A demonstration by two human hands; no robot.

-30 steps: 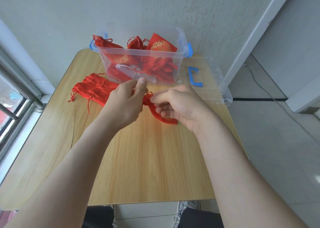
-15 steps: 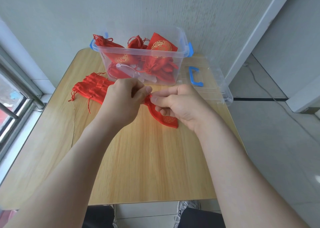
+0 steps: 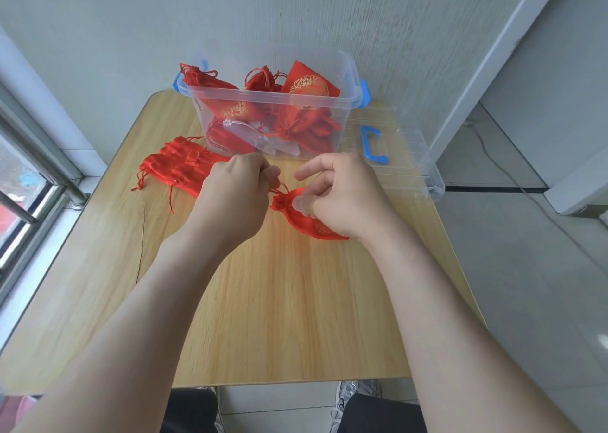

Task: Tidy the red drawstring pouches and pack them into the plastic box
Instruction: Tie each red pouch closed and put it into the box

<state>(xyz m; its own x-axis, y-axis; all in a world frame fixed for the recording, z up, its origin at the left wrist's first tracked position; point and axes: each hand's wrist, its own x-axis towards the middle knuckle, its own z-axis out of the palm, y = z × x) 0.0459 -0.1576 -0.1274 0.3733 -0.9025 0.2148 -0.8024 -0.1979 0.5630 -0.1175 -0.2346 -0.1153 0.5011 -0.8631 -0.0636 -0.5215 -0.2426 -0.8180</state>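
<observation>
red fabric drawstring pouch with gold print (image 3: 304,223) lies on the light wooden table (image 3: 279,301) under the right hand (image 3: 345,199), long axis running from its bunched neck at centre toward the near right. right hand pinches that neck, left hand (image 3: 235,199) pinches the red cord (image 3: 279,190) just left of it. clear plastic box (image 3: 347,83) sits just beyond both hands, a short reach for either I'd say

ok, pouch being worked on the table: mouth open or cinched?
Cinched. The mouth of the pouch is bunched tight; the left hand pinches its drawstring, the right hand holds its neck.
</observation>
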